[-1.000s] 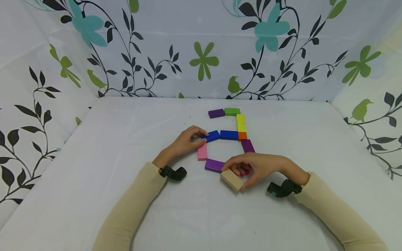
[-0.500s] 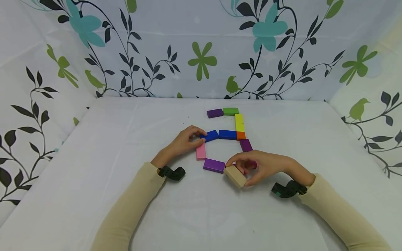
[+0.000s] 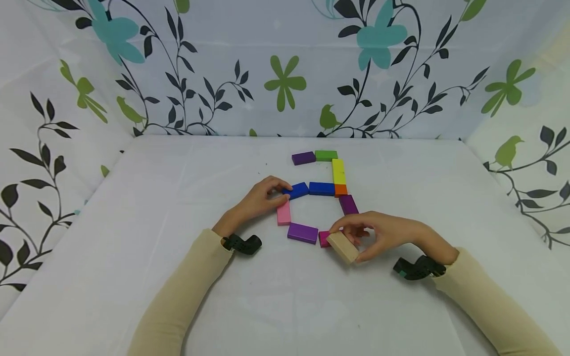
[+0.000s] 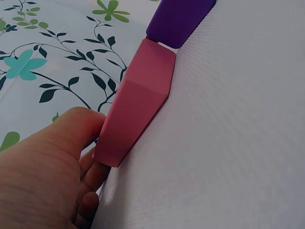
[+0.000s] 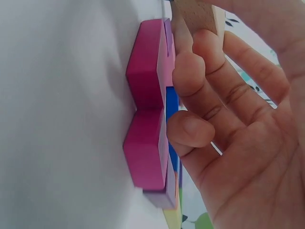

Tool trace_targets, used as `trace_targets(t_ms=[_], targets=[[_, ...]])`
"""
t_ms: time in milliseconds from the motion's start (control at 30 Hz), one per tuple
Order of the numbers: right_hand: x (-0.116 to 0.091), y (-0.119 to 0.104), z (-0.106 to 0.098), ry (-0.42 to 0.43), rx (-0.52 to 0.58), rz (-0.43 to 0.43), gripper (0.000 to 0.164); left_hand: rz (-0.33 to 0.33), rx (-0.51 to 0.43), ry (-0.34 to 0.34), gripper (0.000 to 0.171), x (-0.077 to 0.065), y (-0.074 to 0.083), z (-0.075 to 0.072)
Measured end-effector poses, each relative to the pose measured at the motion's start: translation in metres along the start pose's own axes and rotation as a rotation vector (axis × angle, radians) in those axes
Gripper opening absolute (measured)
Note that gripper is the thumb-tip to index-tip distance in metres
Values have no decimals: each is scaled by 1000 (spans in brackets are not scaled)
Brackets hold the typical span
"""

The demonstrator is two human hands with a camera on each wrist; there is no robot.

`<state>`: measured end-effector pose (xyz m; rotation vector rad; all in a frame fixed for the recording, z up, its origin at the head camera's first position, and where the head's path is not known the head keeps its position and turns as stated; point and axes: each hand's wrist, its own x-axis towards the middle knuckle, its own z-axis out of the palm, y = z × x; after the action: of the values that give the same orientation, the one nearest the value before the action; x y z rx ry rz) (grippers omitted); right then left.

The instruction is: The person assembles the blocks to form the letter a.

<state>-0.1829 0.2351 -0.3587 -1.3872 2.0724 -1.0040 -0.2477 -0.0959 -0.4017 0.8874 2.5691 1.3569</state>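
Note:
My left hand (image 3: 260, 200) pinches the left end of a blue block (image 3: 299, 190) lying on the white table. Just below, a pink block (image 3: 283, 213) stretches toward a purple block (image 3: 303, 233); the left wrist view shows the pink block (image 4: 136, 100) beside my thumb. With thumb and forefinger, my right hand (image 3: 385, 232) holds a plain wooden block (image 3: 343, 247) tilted, partly over a magenta block (image 3: 324, 239). Under the curled fingers in the right wrist view, two magenta blocks meet at an angle, the nearer magenta block (image 5: 145, 148) lower down.
A second blue block (image 3: 322, 189), an orange block (image 3: 340, 190), a yellow block (image 3: 338, 171), a green block (image 3: 326, 155) and a dark purple block (image 3: 304, 158) continue the line upward. Another purple block (image 3: 348, 204) lies above my right hand. Patterned cloth (image 3: 285, 84) hangs behind.
My right hand has shifted right with the wooden block, uncovering the left end of the magenta block beside the purple one. My left hand stays at the blue block.

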Motion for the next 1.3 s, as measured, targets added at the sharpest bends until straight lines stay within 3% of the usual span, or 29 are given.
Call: trace_targets(t_ms=[233, 600, 900, 1167, 1300], targets=[[-11, -1, -3, 40, 2, -7, 62, -3, -4, -3, 26, 1, 3, -1], [-30, 7, -8, 14, 2, 29, 64, -2, -4, 1, 26, 2, 4, -2], [-42, 6, -10, -41, 15, 62, 59, -11, -3, 1, 26, 0, 2, -1], [-58, 5, -19, -150, 66, 76, 60, -13, -14, 0, 25, 0, 1, 0], [-62, 6, -23, -156, 77, 86, 60, -9, -11, 3, 25, 0, -1, 0]])
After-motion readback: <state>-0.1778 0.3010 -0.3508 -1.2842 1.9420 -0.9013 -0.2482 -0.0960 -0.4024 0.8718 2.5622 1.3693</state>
